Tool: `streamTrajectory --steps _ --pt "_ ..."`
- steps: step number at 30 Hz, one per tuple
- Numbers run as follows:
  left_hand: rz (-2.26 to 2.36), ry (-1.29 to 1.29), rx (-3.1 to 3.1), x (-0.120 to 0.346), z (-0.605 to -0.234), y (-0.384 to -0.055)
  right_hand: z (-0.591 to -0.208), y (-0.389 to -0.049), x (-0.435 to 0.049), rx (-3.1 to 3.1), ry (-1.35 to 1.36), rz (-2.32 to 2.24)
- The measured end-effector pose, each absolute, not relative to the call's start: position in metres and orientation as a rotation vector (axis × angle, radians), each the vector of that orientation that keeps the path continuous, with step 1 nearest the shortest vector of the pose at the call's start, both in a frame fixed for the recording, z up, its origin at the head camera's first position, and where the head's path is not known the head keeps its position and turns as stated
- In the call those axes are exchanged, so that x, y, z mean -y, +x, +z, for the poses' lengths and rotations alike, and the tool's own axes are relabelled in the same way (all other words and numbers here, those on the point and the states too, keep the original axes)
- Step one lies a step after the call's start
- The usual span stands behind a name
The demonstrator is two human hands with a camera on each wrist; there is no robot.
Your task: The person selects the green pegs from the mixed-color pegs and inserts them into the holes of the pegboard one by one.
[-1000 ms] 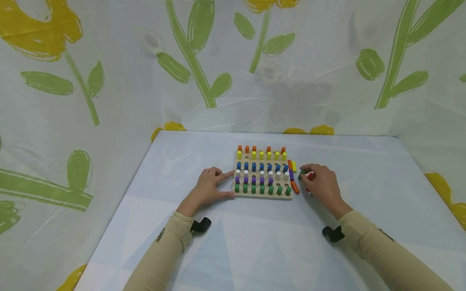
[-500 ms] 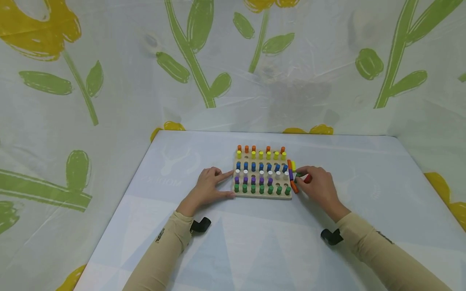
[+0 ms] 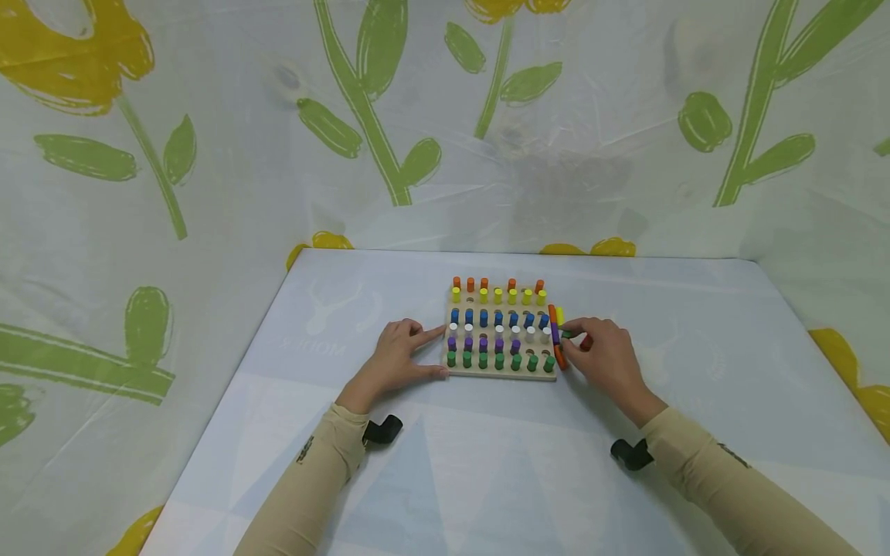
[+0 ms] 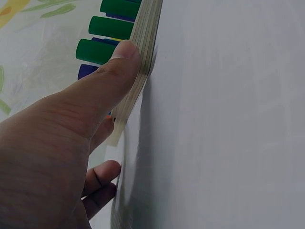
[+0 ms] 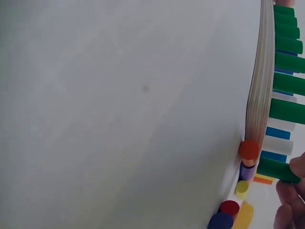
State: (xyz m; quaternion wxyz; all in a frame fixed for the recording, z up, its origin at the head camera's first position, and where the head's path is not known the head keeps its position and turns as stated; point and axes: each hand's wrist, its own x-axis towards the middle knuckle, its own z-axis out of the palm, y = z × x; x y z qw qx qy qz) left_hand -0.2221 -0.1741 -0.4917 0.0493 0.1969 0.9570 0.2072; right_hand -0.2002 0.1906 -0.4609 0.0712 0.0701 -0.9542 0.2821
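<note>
A wooden pegboard [image 3: 501, 376] carries rows of orange, yellow, blue, white, purple and green pegs, with some holes bare. My left hand [image 3: 396, 357] touches its left side with outstretched fingers. In the left wrist view, the thumb [image 4: 125, 59] presses against the near edge of the board. My right hand [image 3: 610, 357] pinches a green peg [image 5: 276, 170] between thumb and fingers, just off the board's right side. That peg lies nearly level with the green pegs standing in the board, as the right wrist view has it.
Along the board's right side lie loose pegs: an orange peg [image 3: 561, 358], a purple peg [image 3: 555, 333] and a yellow peg [image 3: 560, 315]. A red peg [image 5: 229, 207] and a dark blue peg [image 5: 221, 221] lie near the right hand. Flower-printed sheeting [image 3: 591, 177] hangs behind the table [image 3: 487, 479].
My right hand has moved left, toward the board, with the green peg, over the loose pegs. The left hand has stayed at the board's left side.
</note>
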Motion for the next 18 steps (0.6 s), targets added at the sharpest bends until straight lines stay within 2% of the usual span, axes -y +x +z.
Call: streamTrajectory --steps 18 --pt "0.614 0.586 -2.911 0.1733 -0.4899 -0.2221 -0.4569 -0.1959 -0.1828 2.853 0.314 0.894"
